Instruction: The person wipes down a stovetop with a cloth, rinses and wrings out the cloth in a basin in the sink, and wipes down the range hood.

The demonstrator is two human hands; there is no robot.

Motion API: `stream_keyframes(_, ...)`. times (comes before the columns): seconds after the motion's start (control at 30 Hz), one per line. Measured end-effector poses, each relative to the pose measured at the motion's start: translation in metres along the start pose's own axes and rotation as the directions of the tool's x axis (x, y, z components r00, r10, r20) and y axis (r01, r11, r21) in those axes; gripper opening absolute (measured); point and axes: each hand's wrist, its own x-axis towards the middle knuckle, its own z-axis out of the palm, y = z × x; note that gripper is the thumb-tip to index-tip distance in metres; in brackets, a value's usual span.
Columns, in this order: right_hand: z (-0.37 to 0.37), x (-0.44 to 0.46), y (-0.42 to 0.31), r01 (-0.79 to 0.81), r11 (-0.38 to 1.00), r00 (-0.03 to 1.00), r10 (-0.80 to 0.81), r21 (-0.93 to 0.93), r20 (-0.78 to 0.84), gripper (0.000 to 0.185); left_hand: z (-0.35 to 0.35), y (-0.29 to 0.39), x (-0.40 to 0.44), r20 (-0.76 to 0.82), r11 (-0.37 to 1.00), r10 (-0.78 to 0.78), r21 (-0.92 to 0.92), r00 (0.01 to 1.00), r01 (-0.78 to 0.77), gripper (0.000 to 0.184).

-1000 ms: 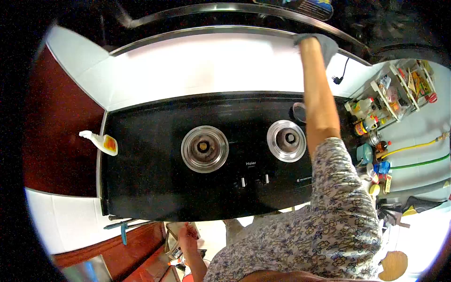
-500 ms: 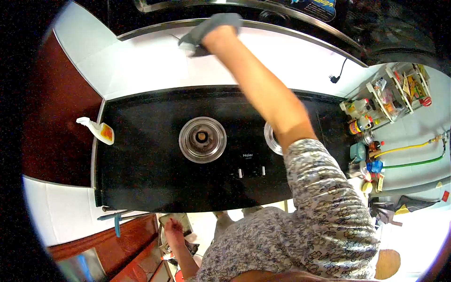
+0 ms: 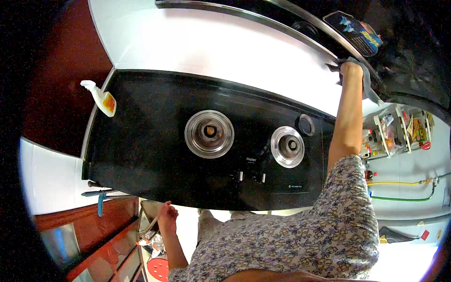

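My right hand (image 3: 352, 70) is raised at the upper right, gripping a dark grey cloth (image 3: 368, 87) against the lower edge of the range hood (image 3: 263, 21). Folds of the cloth hide most of the fingers. Down at the front edge of the counter, my left hand (image 3: 167, 219) hangs with loosely bent fingers slightly apart and nothing in it. Between the two hands lies a black gas stove (image 3: 253, 188) with a left burner (image 3: 209, 134) and a right burner (image 3: 287, 147).
A white spray bottle (image 3: 102, 99) lies at the stove's left end. A dark ring (image 3: 306, 125) rests behind the right burner. Wall racks (image 3: 383, 136) with bottles and packets, plus a yellow hose (image 3: 399, 184), are at right. A blue-handled tool (image 3: 100, 199) sticks out at lower left.
My right hand has carried the cloth from the left part of the hood's edge far to the right. The view has shifted, and the right burner is uncovered. My left hand stays low.
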Motion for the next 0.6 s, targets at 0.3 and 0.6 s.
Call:
stream_keyframes(0.3, -0.082, -0.072, -0.243, 0.498, 0.858, 0.867, -0.492, 0.126, -0.083, 0.018, -0.032, 0.008, -0.010, -0.044, 0.997, 0.038, -0.063, 0.998, -0.040, 0.023)
stream_keyframes(0.6, -0.141, -0.150, -0.344, 0.846, 0.399, 0.487, -0.848, 0.353, -0.210, 0.018, -0.068, 0.012, -0.040, -0.182, 0.981, 0.129, -0.123, 0.975, -0.153, 0.021)
